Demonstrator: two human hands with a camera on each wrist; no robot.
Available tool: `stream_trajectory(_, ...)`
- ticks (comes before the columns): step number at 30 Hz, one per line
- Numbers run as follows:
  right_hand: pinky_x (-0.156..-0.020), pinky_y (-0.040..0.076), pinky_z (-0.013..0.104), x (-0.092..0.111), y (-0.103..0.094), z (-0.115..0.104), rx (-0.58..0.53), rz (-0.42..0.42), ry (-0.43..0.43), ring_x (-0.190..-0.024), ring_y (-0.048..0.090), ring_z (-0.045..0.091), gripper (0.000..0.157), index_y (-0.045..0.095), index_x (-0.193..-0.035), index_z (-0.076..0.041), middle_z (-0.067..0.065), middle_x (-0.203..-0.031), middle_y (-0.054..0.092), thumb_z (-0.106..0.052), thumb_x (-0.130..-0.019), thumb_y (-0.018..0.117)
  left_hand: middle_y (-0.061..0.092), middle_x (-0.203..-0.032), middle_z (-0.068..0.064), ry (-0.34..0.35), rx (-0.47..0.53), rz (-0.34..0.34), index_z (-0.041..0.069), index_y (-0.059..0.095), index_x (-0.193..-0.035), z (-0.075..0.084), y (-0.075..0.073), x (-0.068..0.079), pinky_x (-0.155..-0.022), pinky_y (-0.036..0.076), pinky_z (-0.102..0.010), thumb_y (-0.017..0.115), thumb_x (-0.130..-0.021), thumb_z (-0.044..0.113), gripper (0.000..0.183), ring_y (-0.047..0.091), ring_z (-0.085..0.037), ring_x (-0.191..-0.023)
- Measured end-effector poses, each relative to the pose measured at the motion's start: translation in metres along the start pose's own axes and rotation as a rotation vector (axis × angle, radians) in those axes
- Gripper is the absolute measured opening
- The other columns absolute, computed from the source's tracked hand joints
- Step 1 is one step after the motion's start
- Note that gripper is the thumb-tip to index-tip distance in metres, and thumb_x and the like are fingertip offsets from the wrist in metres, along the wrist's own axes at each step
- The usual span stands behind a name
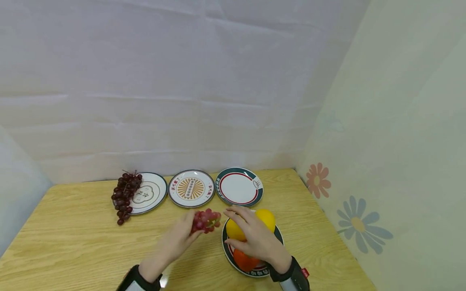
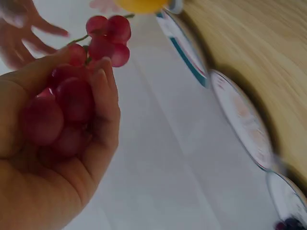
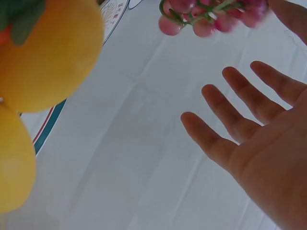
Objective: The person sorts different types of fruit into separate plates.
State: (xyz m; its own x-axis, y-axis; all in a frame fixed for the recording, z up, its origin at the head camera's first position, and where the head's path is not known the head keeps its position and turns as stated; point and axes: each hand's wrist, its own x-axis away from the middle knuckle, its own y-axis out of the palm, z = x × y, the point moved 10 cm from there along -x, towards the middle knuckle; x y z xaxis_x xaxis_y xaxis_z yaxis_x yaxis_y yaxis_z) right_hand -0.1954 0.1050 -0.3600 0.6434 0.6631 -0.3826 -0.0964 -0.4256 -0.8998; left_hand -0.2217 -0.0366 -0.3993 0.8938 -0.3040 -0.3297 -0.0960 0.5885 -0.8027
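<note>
My left hand [image 1: 177, 238] holds a bunch of red grapes [image 1: 206, 221] above the table; in the left wrist view its fingers curl round the grapes [image 2: 67, 108] while the tip of the bunch sticks out past them. Facing it, my right hand [image 1: 255, 236] hovers over the fruit plate [image 1: 227, 252], fingers spread and holding nothing. On that plate are two yellow fruits [image 1: 267, 218] and an orange-red fruit [image 1: 245, 260], partly hidden by the right hand. In the right wrist view the straight fingers [image 3: 206, 139] lie apart from the grapes [image 3: 206, 19].
Along the back of the wooden table [image 1: 91, 246] stand a green-rimmed plate [image 1: 238, 189], a plate with a sunburst pattern [image 1: 200, 190] and a white plate [image 1: 156, 190]. Dark purple grapes [image 1: 125, 194] hang over the white plate's left edge. A pale wall [image 1: 182, 101] rises behind.
</note>
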Motion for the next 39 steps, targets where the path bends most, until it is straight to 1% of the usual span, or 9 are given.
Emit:
stream_trajectory(6,-0.095,0.05,0.039,0.012,-0.008,0.023,0.048,0.017,0.106,-0.119,0.047,0.015,0.06,0.053,-0.127,-0.015,0.002,-0.128,0.053,-0.028,-0.075,0.078,0.063,-0.094,-0.03,-0.16,-0.078,0.148,-0.007,0.046,-0.115,-0.092,-0.035,-0.022,-0.055,0.053,-0.047,0.073,-0.078,0.009,0.048,0.063,-0.039,-0.074)
stream_trajectory(9,-0.094,0.05,0.04,0.017,-0.01,0.031,0.062,0.034,0.117,-0.117,0.048,0.017,0.056,0.055,-0.124,-0.014,0.004,-0.126,0.054,-0.026,-0.074,0.079,0.057,-0.101,-0.036,-0.265,-0.09,0.18,-0.012,0.039,-0.123,-0.135,-0.048,-0.027,-0.056,0.052,-0.054,0.067,-0.082,0.007,0.054,0.061,-0.047,-0.077)
stream_trajectory(14,-0.092,0.051,0.042,0.026,-0.014,0.04,0.071,0.042,0.15,-0.114,0.049,0.017,0.049,0.059,-0.12,-0.014,0.004,-0.123,0.056,-0.025,-0.076,0.077,0.048,-0.105,-0.041,-0.422,-0.082,0.214,-0.015,0.031,-0.126,-0.191,-0.047,-0.025,-0.064,0.05,-0.063,0.062,-0.085,0.003,0.055,0.053,-0.055,-0.085)
stream_trajectory(18,-0.092,0.051,0.043,0.032,-0.016,0.048,0.099,0.026,0.187,-0.113,0.05,0.019,0.046,0.061,-0.118,-0.014,0.005,-0.121,0.057,-0.025,-0.076,0.077,0.043,-0.109,-0.043,-0.493,-0.097,0.219,-0.015,0.027,-0.13,-0.217,-0.035,-0.016,-0.07,0.046,-0.065,0.061,-0.086,0.005,0.059,0.046,-0.058,-0.091)
stream_trajectory(22,-0.092,0.051,0.043,0.038,-0.017,0.059,0.118,0.012,0.249,-0.111,0.051,0.019,0.045,0.062,-0.116,-0.013,0.005,-0.119,0.058,-0.024,-0.076,0.077,0.037,-0.115,-0.042,-0.457,-0.161,0.24,-0.013,0.028,-0.133,-0.219,-0.028,-0.013,-0.067,0.047,-0.066,0.064,-0.083,0.006,0.064,0.038,-0.056,-0.1)
stream_trajectory(26,-0.094,0.05,0.044,0.044,-0.013,0.072,0.11,-0.028,0.335,-0.112,0.05,0.019,0.045,0.061,-0.117,-0.014,0.003,-0.119,0.058,-0.025,-0.077,0.076,0.037,-0.119,-0.039,-0.358,-0.25,0.275,-0.012,0.038,-0.129,-0.204,-0.032,-0.014,-0.066,0.048,-0.068,0.071,-0.076,0.003,0.063,0.034,-0.055,-0.108)
stream_trajectory(29,-0.095,0.049,0.045,0.045,-0.007,0.077,0.081,-0.07,0.372,-0.113,0.05,0.02,0.046,0.06,-0.12,-0.014,0.004,-0.121,0.057,-0.027,-0.079,0.074,0.038,-0.126,-0.038,-0.296,-0.288,0.267,-0.01,0.045,-0.125,-0.188,-0.037,-0.014,-0.077,0.045,-0.071,0.073,-0.075,0.008,0.06,0.032,-0.057,-0.116)
stream_trajectory(34,-0.096,0.048,0.046,0.035,0.004,0.077,0.068,-0.15,0.365,-0.114,0.051,0.022,0.051,0.056,-0.126,-0.013,0.006,-0.125,0.056,-0.032,-0.081,0.071,0.034,-0.137,-0.034,-0.254,-0.281,0.137,-0.003,0.043,-0.132,-0.161,-0.036,-0.014,-0.095,0.029,-0.074,0.067,-0.084,0.025,0.06,0.022,-0.056,-0.126)
stream_trajectory(39,-0.096,0.049,0.045,0.02,0.016,0.077,0.044,-0.229,0.339,-0.115,0.051,0.023,0.057,0.051,-0.13,-0.014,0.006,-0.13,0.053,-0.034,-0.081,0.071,0.031,-0.143,-0.027,-0.245,-0.264,0.031,0.004,0.039,-0.139,-0.134,-0.031,-0.006,-0.099,0.02,-0.075,0.059,-0.089,0.038,0.064,0.016,-0.052,-0.131)
